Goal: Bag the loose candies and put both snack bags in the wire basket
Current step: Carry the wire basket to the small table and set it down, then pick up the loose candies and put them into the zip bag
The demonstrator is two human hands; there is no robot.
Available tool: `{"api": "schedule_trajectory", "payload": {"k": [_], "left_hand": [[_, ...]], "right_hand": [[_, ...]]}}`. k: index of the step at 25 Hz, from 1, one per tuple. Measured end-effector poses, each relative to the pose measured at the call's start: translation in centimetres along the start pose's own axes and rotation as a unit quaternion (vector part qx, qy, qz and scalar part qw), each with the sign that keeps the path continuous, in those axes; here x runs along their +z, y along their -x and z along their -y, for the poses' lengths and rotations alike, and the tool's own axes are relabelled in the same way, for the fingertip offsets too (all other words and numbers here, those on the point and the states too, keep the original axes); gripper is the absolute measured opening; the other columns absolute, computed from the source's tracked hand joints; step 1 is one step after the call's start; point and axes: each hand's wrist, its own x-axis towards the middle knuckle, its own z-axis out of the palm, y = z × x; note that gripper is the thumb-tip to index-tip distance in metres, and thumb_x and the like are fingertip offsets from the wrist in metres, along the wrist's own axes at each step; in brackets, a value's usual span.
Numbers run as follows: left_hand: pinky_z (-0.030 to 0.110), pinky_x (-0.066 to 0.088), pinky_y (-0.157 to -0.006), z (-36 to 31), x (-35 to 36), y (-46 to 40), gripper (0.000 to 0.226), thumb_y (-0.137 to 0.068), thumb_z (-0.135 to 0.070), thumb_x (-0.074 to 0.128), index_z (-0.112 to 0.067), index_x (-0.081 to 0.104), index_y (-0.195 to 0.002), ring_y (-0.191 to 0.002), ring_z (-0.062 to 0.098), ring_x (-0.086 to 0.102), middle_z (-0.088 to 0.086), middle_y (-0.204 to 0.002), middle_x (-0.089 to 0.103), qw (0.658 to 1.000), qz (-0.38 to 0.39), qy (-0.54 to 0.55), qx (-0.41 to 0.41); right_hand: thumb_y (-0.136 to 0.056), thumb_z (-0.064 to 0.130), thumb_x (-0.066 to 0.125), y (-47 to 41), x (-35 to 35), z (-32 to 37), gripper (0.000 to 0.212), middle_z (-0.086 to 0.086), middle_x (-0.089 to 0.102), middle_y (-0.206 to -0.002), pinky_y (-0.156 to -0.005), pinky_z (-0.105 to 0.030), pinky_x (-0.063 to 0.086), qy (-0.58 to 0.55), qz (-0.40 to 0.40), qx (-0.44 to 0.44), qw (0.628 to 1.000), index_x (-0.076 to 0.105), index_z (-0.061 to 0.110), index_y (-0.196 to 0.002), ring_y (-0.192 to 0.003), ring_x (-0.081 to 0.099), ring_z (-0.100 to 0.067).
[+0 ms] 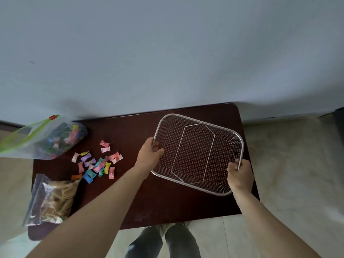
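A steel wire basket [219, 127] with nothing in it rests on the right half of a dark brown table [158, 205]. My left hand [149, 155] grips its left rim. My right hand [240, 174] grips its near right rim. Several loose wrapped candies [96, 163] in pink, purple, teal, yellow and blue lie scattered left of centre. A clear zip bag of candies [46, 140], with a green seal strip and red slider, lies at the table's far left corner. A second clear bag of pale yellow snacks [54, 200] sits at the near left, overhanging the edge.
A pale wall [167, 53] runs right behind the table's far edge. Light tiled floor [297, 164] lies to the right and in front. My legs and shoes [163, 239] stand just before the table's near edge.
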Motion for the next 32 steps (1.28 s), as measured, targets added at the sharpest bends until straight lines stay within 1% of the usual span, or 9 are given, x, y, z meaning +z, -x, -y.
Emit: {"api": "schedule_trajectory", "payload": {"k": [4, 6, 10, 11, 14, 17, 22, 27, 32], "left_hand": [[0.044, 0.05, -0.104, 0.2, -0.2, -0.3, 0.044, -0.091, -0.009, 0.061, -0.016, 0.05, -0.133, -0.121, 0.021, 0.059, 0.006, -0.133, 0.059, 1.0, 0.003, -0.001, -0.004], [0.045, 0.049, -0.105, 0.2, -0.2, -0.2, 0.045, -0.092, -0.011, 0.061, -0.016, 0.049, -0.135, -0.122, 0.022, 0.059, 0.005, -0.134, 0.059, 1.0, 0.012, -0.001, -0.005], [0.033, 0.054, -0.089, -0.1, -0.5, 0.3, 0.032, -0.093, -0.016, 0.059, -0.022, 0.053, -0.124, -0.105, 0.014, 0.065, 0.0, -0.12, 0.067, 1.0, 0.016, 0.003, -0.004], [0.035, 0.054, -0.09, -0.2, -0.7, 0.5, 0.034, -0.093, -0.017, 0.059, -0.021, 0.052, -0.126, -0.105, 0.015, 0.065, 0.001, -0.12, 0.067, 1.0, 0.017, 0.005, -0.003], [0.044, 0.045, -0.109, -0.6, -1.3, 1.1, 0.051, -0.094, -0.019, 0.058, -0.015, 0.042, -0.143, -0.128, 0.021, 0.054, 0.004, -0.14, 0.056, 1.0, 0.019, 0.005, 0.002], [0.043, 0.039, -0.115, -0.8, -2.3, 2.2, 0.062, -0.094, -0.021, 0.06, -0.013, 0.033, -0.15, -0.141, 0.023, 0.043, 0.008, -0.154, 0.043, 1.0, 0.015, 0.011, -0.001], [0.044, 0.039, -0.115, -0.7, -4.0, 4.7, 0.063, -0.093, -0.023, 0.061, -0.014, 0.033, -0.15, -0.14, 0.025, 0.044, 0.009, -0.153, 0.046, 1.0, -0.005, 0.015, 0.006], [0.043, 0.039, -0.114, 0.0, -6.7, 7.3, 0.061, -0.094, -0.021, 0.061, -0.015, 0.035, -0.149, -0.14, 0.023, 0.045, 0.008, -0.152, 0.047, 0.998, -0.036, 0.054, 0.0], [0.041, 0.041, -0.113, 1.6, -10.1, 9.6, 0.06, -0.093, -0.021, 0.062, -0.016, 0.038, -0.147, -0.137, 0.02, 0.048, 0.005, -0.149, 0.051, 0.992, -0.079, 0.099, -0.006]], "right_hand": [[-0.1, 0.018, 0.051, 0.0, 0.1, 0.3, 0.013, -0.011, 0.067, -0.091, -0.07, -0.041, 0.052, 0.001, -0.003, -0.003, 1.0, 0.053, 0.011, -0.11, -0.077, 0.064, -0.03], [-0.099, 0.018, 0.053, 0.0, -0.1, 0.4, 0.016, -0.01, 0.066, -0.093, -0.069, -0.039, 0.05, 0.0, 0.001, -0.003, 1.0, 0.053, 0.01, -0.113, -0.078, 0.063, -0.029], [-0.097, 0.018, 0.061, 0.6, -0.5, 0.8, 0.03, -0.01, 0.067, -0.109, -0.078, -0.037, 0.048, -0.006, 0.001, -0.005, 1.0, 0.051, 0.006, -0.122, -0.096, 0.065, -0.032], [-0.095, 0.017, 0.063, 1.0, -0.5, 1.0, 0.034, -0.011, 0.068, -0.111, -0.081, -0.038, 0.049, -0.003, -0.008, -0.011, 1.0, 0.05, 0.005, -0.124, -0.1, 0.066, -0.035], [-0.09, 0.02, 0.07, 2.1, -1.0, 1.7, 0.044, -0.017, 0.068, -0.116, -0.094, -0.05, 0.051, 0.063, -0.056, -0.051, 0.995, 0.051, 0.002, -0.126, -0.112, 0.062, -0.04], [-0.088, 0.022, 0.073, 3.8, -1.4, 2.7, 0.049, -0.02, 0.063, -0.128, -0.104, -0.055, 0.043, 0.114, -0.079, -0.091, 0.986, 0.054, 0.001, -0.128, -0.125, 0.052, -0.041], [-0.091, 0.023, 0.07, 7.2, -1.3, 4.6, 0.056, -0.021, 0.054, -0.141, -0.111, -0.054, 0.037, 0.135, -0.045, -0.141, 0.98, 0.048, 0.002, -0.138, -0.135, 0.044, -0.04], [-0.091, 0.022, 0.069, 11.0, -0.2, 7.7, 0.052, -0.019, 0.055, -0.141, -0.11, -0.05, 0.038, 0.117, -0.004, -0.218, 0.969, 0.05, 0.002, -0.136, -0.135, 0.044, -0.038], [-0.093, 0.02, 0.067, 14.6, 2.1, 10.6, 0.047, -0.016, 0.057, -0.137, -0.108, -0.05, 0.042, 0.091, 0.071, -0.281, 0.953, 0.051, 0.004, -0.134, -0.133, 0.047, -0.034]]}}
